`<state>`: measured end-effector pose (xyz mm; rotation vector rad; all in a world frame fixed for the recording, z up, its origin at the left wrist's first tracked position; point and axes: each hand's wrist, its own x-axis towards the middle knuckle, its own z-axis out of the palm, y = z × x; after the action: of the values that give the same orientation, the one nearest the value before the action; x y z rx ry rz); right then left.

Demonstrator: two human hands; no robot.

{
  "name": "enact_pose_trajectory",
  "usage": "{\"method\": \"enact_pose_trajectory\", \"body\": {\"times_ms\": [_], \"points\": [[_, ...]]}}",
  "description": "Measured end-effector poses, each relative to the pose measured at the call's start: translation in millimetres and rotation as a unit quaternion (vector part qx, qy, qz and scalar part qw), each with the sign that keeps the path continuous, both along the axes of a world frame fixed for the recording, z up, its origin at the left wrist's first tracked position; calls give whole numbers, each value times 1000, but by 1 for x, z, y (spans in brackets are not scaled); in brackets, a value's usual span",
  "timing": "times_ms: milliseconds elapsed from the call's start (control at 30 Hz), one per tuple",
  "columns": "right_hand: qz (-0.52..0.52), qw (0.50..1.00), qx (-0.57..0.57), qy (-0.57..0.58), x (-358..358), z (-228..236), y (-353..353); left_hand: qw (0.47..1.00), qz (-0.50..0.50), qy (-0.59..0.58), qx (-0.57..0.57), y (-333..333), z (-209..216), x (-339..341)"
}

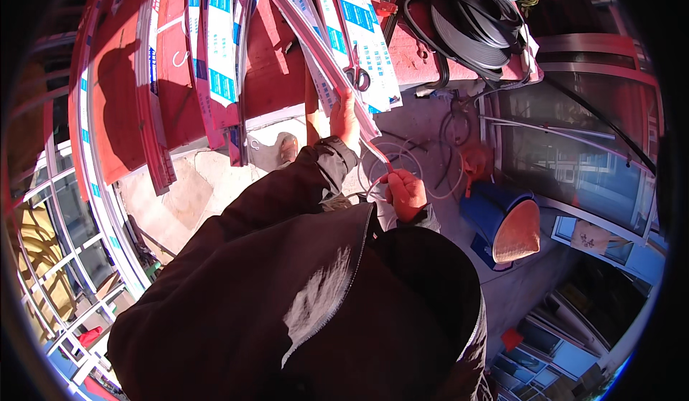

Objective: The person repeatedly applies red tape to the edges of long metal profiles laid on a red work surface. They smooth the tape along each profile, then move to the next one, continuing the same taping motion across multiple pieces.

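Red covered the table point(269, 89), and across it lay several long profiles point(222, 42) in blue-and-white patterned film, roughly side by side, some with their ends jutting past the near edge. One slim pale profile point(313, 43) slanted from the far edge over the near edge, right of the middle, its near end out over the floor. Around that end the left hand point(346, 117) was clamped, thumb on top; how its hidden fingers lay underneath, I could not tell. Just beyond the profile's tip, closer to the body, the right hand point(407, 193) had its thumb and forefinger pinched together on a thin strip point(379, 153), the other fingers curled in. Whether the strip was joined to the profile was too small to tell. Scissors point(357, 78) with dark handles lay by the near edge, just beside the left hand, over the filmed profiles. Toward the right edge sat a large coil of black and grey strip point(470, 35), partly hanging past the near right corner. On the floor, right of the right hand, stood a blue stool-like object point(495, 203) with a tan face, near a glazed frame point(574, 157).
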<state>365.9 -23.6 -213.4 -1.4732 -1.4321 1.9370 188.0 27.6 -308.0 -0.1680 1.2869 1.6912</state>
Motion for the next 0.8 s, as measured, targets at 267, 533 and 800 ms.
{"method": "enact_pose_trajectory", "body": {"times_ms": [267,533,800], "points": [[79,988,-117,60,-8,26,10,998,-24,56,-13,-5,0,9],[10,992,-128,-4,1,27,6,997,-34,-60,35,-11,49,0],[24,989,-123,85,-47,12,30,994,-88,-43,49,-23,37,-3]]}}
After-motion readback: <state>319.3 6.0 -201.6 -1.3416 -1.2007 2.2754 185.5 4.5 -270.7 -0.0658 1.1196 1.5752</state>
